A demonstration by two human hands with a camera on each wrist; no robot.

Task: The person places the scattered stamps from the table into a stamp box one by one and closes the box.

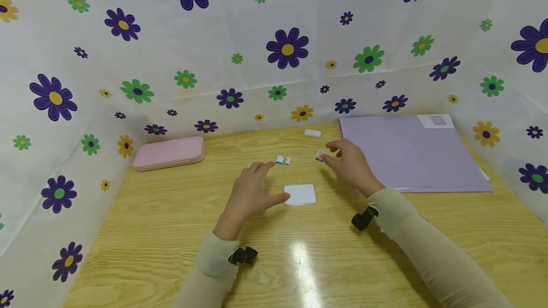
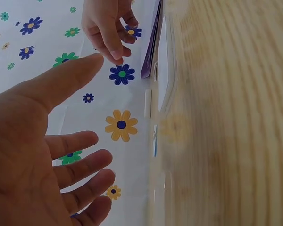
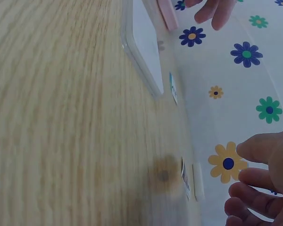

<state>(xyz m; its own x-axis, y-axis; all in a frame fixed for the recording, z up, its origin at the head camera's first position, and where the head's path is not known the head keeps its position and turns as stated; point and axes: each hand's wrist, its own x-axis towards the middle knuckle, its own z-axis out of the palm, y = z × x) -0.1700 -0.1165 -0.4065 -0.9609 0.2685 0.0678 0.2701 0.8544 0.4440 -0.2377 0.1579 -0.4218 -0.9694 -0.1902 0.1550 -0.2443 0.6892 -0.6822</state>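
Note:
My left hand (image 1: 252, 191) hovers with spread, relaxed fingers over the left of a white flat rectangular case (image 1: 299, 195). Just past its fingertips lies a small colourful picture piece (image 1: 282, 160) with a blue and green edge. Loosely bent, the fingers of my right hand (image 1: 351, 163) are close to a second small picture piece (image 1: 318, 156) with a white border. In the right wrist view that piece (image 3: 185, 179) rests on the table, apart from the hand (image 3: 264, 179). Neither hand holds anything. What the pictures show is too small to tell.
A small white block (image 1: 312, 133), like an eraser, lies at the back. At the back left is a pink pencil case (image 1: 170, 153). The right side holds a large purple folder (image 1: 411, 156), partly under the right hand. Flower-printed cloth (image 1: 239, 23) surrounds the wooden table (image 1: 162, 232).

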